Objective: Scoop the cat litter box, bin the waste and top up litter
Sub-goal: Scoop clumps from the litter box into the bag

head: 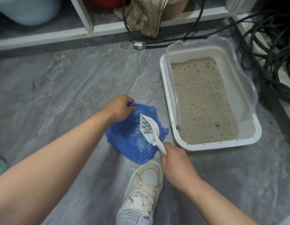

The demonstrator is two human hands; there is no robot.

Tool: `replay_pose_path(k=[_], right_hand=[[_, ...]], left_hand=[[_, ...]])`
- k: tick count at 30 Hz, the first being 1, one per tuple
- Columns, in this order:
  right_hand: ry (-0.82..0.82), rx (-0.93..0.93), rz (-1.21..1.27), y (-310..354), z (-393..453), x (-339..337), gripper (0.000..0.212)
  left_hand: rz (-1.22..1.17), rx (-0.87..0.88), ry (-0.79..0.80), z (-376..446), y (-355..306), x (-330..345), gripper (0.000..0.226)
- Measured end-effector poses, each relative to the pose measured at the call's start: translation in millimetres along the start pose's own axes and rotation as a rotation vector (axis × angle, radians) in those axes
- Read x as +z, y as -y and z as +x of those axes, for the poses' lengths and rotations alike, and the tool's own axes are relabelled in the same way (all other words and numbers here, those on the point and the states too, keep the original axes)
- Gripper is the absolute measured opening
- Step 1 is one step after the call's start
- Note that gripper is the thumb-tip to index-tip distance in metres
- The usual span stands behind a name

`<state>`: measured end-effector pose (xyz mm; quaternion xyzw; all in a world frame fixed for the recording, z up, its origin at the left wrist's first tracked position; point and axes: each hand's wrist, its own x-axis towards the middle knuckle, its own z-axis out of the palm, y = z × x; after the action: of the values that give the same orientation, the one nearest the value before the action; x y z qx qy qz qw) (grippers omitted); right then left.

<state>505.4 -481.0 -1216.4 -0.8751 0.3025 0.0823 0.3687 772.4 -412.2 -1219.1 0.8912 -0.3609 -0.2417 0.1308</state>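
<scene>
Black cables coiled far right beside the litter box, 1 cloth hanging off the white shelf frame at far edge, 1 white shoe near, just below the bag. 1 blue bag on grey floor, left of box, mouth open. Left hand grips bag's far rim. Right hand clenched round handle of 1 scoop — over the bag, long axis near-right to far-left, slotted head pointing far-left, few clumps in it. Box long axis runs near–far, litter inside.

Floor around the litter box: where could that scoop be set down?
Bare grey floor spreads left of the litter box and beyond the blue bag. Right of the box, black cables crowd; near the shoe, it is tight.
</scene>
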Motion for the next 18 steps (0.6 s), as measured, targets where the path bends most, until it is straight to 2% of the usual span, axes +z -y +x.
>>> replay_pose_path(k=[6, 18], right_hand=[[-0.072, -0.085, -0.058, 3.0, -2.4, 1.5, 0.009], [-0.084, -0.116, -0.155, 6.6, 2.0, -4.8, 0.009]], left_hand=[[-0.036, -0.019, -0.008, 0.8, -0.4, 0.8, 0.017], [-0.073, -0.077, -0.035, 0.2, 5.8, -0.2, 0.016]])
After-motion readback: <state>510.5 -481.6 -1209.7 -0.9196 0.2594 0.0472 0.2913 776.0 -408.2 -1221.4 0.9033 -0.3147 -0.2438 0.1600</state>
